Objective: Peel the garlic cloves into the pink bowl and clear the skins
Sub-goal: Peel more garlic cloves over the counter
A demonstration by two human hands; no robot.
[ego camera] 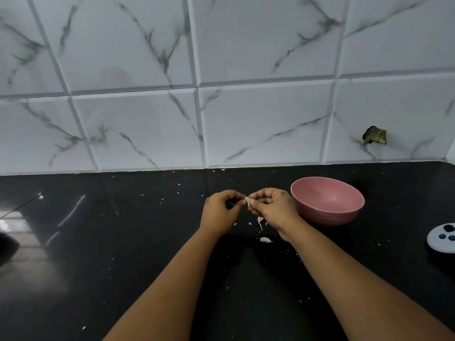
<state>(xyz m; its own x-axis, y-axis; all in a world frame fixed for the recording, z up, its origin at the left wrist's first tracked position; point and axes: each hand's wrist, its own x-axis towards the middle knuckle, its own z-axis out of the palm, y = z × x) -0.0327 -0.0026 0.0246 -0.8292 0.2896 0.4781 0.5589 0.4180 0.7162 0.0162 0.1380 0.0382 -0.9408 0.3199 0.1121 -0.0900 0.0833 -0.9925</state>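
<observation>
Pale garlic clove (247, 201) pinched between my left hand (221, 210) and right hand (273, 209), fingers of both curled onto it. Pink bowl (327, 200) just right of the right hand, so that hand drops it. Skins (263, 230) lie beneath.

So the bowl (327, 200) sits on the bench (123, 242) toward the far right, just right of both hands, which meet mid-bench around a garlic clove (247, 201). Loose skins (265, 239) lie near the hands, wall (221, 82) behind, a round gadget (442, 238) at the right edge.
</observation>
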